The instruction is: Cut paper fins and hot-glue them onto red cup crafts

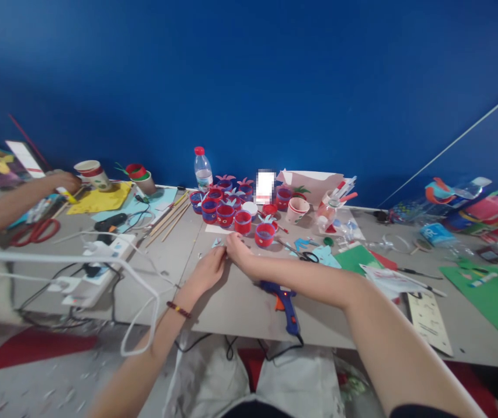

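My left hand point(210, 268), with a beaded bracelet point(179, 309) at the wrist, meets my right hand point(237, 248) low over the table's middle. Both have their fingers pinched together; what they hold, if anything, is hidden. Small light-blue paper pieces point(217, 241) show just beyond the left fingertips. Right behind my hands stand several red and blue decorated cups, among them a red cup point(243, 222) and a cup with a light-blue paper crown point(265, 234). A blue glue gun point(284, 303) lies under my right forearm, its small light glowing.
Scissors point(308, 256) and green paper point(355, 259) lie to the right. On the left are wooden sticks point(171, 217), a power strip point(100, 273) and another person's hand point(63, 182). A white cable point(144, 284) crosses the lower left. A plastic bottle point(203, 169) stands at the back.
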The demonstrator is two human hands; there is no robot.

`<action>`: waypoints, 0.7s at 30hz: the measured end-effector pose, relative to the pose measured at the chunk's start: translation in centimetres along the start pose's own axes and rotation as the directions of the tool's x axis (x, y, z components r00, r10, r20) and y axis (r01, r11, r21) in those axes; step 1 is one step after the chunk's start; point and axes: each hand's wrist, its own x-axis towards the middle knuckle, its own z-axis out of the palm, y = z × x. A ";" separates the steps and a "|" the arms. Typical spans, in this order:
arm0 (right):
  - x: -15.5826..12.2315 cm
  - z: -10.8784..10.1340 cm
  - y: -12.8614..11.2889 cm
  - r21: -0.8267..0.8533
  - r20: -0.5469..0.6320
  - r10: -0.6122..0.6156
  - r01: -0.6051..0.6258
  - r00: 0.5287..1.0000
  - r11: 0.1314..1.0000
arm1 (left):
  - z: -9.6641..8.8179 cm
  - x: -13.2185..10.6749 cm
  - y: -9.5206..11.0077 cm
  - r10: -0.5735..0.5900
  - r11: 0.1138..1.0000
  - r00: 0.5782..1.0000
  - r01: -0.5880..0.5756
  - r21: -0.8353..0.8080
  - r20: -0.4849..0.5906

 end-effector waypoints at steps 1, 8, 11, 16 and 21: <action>0.0 -0.5 0.1 0.016 -0.037 0.054 -0.053 0.998 0.998 | 0.0 0.0 0.0 -0.016 1.000 1.000 0.016 -0.001 0.000; -3.9 -2.0 1.8 0.150 -0.261 0.302 -0.270 0.917 0.951 | 0.8 0.1 -1.1 -0.047 0.994 0.997 0.041 -0.105 -0.055; -6.9 -0.7 1.5 0.632 -0.291 0.465 -0.197 0.836 0.750 | 1.0 0.1 -1.3 -0.081 0.990 0.996 0.076 -0.117 -0.041; -10.8 2.2 -0.5 0.988 -0.073 0.570 0.136 0.818 -0.069 | 0.4 -0.2 -0.7 -0.044 0.995 0.997 0.037 -0.092 -0.069; -12.9 4.1 -2.3 0.822 -0.007 0.611 0.353 0.792 -0.447 | 0.0 -0.2 -0.6 -0.046 0.996 0.996 0.040 -0.074 -0.080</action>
